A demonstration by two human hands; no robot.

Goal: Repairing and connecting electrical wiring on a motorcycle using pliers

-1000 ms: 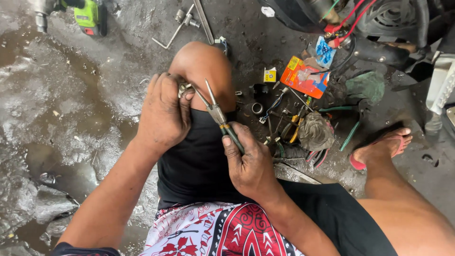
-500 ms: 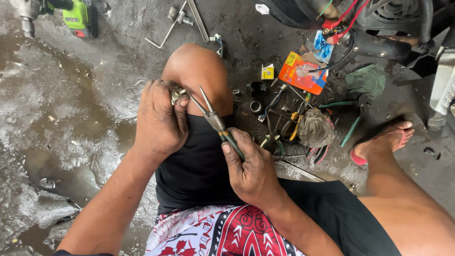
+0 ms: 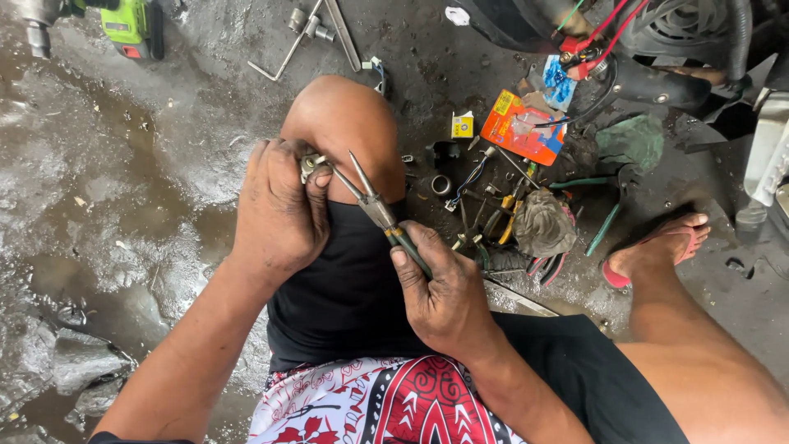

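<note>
Basically, we clenched the small metal part in the left hand at frame center, braced on the knee for steadiness, while the right hand gripped the needle-nose pliers, open tips at the part.

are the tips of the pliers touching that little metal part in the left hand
Cannot tell. In the head view, one tip of the needle-nose pliers reaches the small metal part pinched by the left hand, but fingers hide the meeting point.
</note>
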